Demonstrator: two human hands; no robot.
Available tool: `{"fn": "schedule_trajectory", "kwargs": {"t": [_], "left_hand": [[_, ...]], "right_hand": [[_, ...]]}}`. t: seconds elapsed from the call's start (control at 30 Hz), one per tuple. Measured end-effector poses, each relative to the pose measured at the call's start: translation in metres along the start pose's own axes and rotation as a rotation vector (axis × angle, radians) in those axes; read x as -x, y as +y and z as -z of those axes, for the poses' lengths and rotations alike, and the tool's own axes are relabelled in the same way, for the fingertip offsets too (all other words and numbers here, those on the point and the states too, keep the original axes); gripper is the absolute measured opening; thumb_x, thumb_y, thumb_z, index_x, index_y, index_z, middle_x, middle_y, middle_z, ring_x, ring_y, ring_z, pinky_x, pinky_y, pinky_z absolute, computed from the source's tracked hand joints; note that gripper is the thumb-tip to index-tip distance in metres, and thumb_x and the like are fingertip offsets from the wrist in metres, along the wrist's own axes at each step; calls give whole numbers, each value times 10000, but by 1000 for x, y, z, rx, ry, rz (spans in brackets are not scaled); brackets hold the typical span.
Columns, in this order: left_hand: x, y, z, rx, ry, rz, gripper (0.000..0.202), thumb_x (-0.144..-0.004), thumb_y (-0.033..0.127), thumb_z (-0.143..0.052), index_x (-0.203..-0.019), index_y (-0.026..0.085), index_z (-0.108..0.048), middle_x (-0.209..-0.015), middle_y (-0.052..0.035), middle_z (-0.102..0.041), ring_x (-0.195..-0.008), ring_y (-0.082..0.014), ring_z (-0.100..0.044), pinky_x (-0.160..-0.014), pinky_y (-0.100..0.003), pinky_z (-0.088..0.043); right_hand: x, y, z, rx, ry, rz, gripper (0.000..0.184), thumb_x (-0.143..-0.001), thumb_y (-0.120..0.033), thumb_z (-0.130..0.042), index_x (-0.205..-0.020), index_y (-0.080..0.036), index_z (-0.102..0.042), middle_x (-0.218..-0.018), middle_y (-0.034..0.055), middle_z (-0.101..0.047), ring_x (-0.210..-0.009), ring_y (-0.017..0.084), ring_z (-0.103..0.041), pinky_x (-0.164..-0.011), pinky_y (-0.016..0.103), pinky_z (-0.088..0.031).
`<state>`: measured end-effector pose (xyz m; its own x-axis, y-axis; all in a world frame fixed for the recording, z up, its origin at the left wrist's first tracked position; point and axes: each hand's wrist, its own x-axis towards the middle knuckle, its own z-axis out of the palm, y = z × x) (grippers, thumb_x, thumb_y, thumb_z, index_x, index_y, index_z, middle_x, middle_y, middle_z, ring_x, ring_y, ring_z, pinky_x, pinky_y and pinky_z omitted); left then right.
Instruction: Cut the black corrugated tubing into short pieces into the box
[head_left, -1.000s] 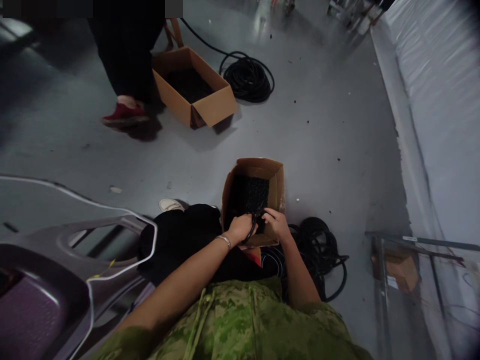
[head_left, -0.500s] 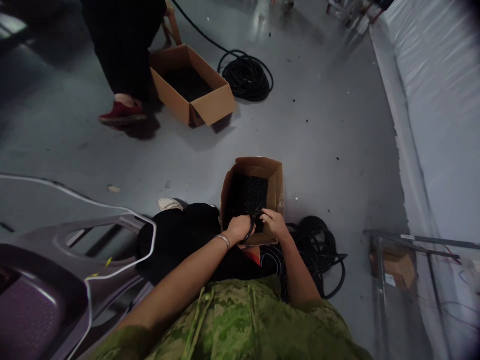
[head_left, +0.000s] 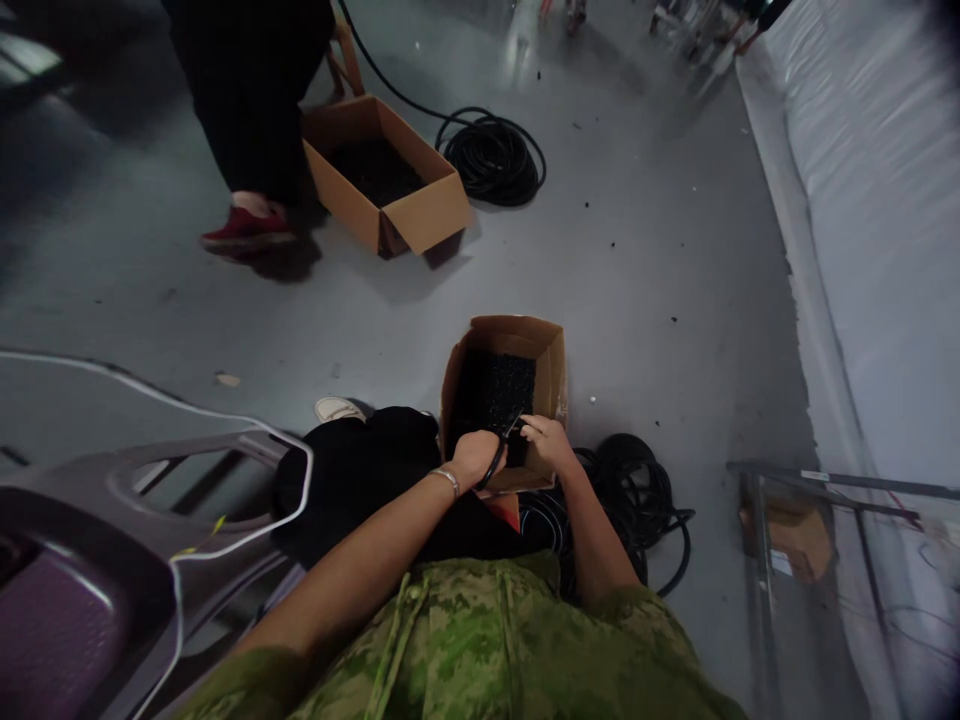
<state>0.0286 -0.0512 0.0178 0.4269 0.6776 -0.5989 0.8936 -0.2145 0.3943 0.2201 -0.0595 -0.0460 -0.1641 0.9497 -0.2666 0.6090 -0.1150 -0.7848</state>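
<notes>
Black-handled scissors point(head_left: 492, 465) are gripped in my left hand point(head_left: 477, 456), their blades pointing up and to the right over an open cardboard box point(head_left: 553, 345). Small black pieces point(head_left: 513, 378) cover the bottom of this box. Close to the blade tips, the fingers of my right hand point(head_left: 547, 440) are pinched together at the box's right side. What they hold is dark and too small to make out. A tangled heap of black cable or hose point(head_left: 637, 480) lies on the floor beside my right forearm.
Ahead on the left, a second cardboard box point(head_left: 427, 212) holds dark contents beside a person's red shoe point(head_left: 247, 232). A black coil point(head_left: 495, 160) lies right of it. A grey plastic chair point(head_left: 97, 510) with a white cord point(head_left: 309, 470) is at left, a metal frame point(head_left: 761, 540) at right.
The scissors have turned slightly in my left hand, and their blades now look thinner and closer together. My right hand has barely shifted. The boxes stay put.
</notes>
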Motion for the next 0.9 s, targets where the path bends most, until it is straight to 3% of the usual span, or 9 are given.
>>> {"fn": "schedule_trajectory", "kwargs": {"t": [0.5,0.9], "left_hand": [[-1,3,4,34,12,46,521,-950,413,-355,-974,82,-758,-991,-214,-731,-955,-312,-706,-779,-326,-543],[-3,1,2,64,-59,65,481,-946,381,-377,-993,84,-753,-1022,-205,-728,-978,-299,-704,-796,-312,-542]], "right_hand": [[-4,8,-6,43,96,-28,320,-897,-296,-515,-1141,-241,-716,-932,44,-728,-809,180,-644,-774,305,-516],[1,-13,-3,133,-38,48,308,-906,-221,-521,-1139,-225,-721,-932,55,-721,-830,180,-637,-807,293,-486]]}}
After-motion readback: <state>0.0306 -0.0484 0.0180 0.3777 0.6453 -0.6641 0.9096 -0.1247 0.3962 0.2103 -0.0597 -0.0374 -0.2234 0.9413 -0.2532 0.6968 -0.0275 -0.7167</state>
